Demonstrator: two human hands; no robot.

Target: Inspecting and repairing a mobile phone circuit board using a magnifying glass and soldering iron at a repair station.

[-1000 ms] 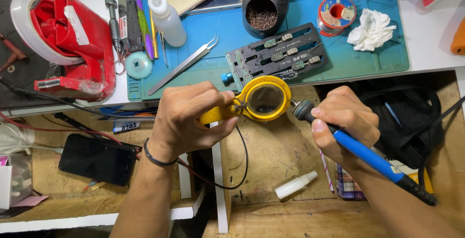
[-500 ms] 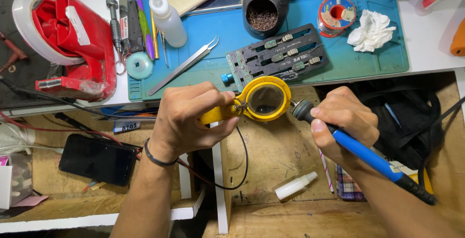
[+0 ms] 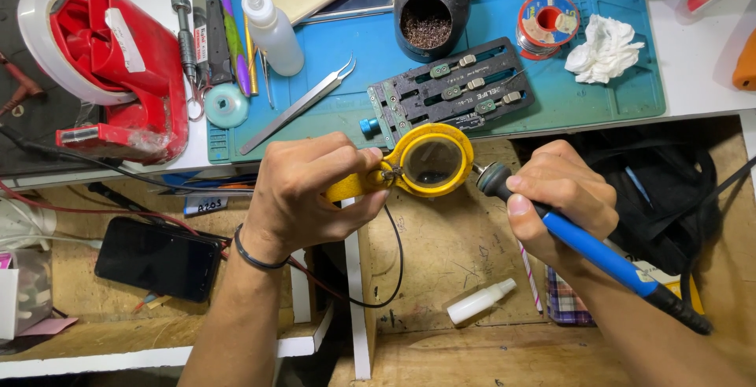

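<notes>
Your left hand (image 3: 303,194) is clenched around the handle of a yellow magnifier (image 3: 425,162), holding it just below the front edge of the blue mat (image 3: 346,48), with a thin black wire (image 3: 392,269) looping down from where handle meets ring. Your right hand (image 3: 563,202) grasps a blue soldering iron (image 3: 587,245) like a pen, its dark collar and tip pointing left at the magnifier's right rim, touching or nearly so; you cannot tell which. Compared with half a second and a second ago, almost nothing has shifted: both hands, the lens and the iron sit in the same places, so the work at the rim looks like a steady, held contact rather than a new move. On the mat, just above the magnifier, lies a black board holder (image 3: 449,88); above that stands a dark pot (image 3: 431,5) of brass wool, with a solder spool (image 3: 547,25) and a crumpled white tissue (image 3: 602,48) to its right. Left of the holder on the mat lie tweezers (image 3: 299,107) and a small white bottle (image 3: 274,29). Off the mat's left edge sits a red tape dispenser (image 3: 110,64). Below the mat, on the wooden shelf, a black phone (image 3: 157,257) lies far left of the magnifier and a small white tube (image 3: 480,302) lies beneath it.
</notes>
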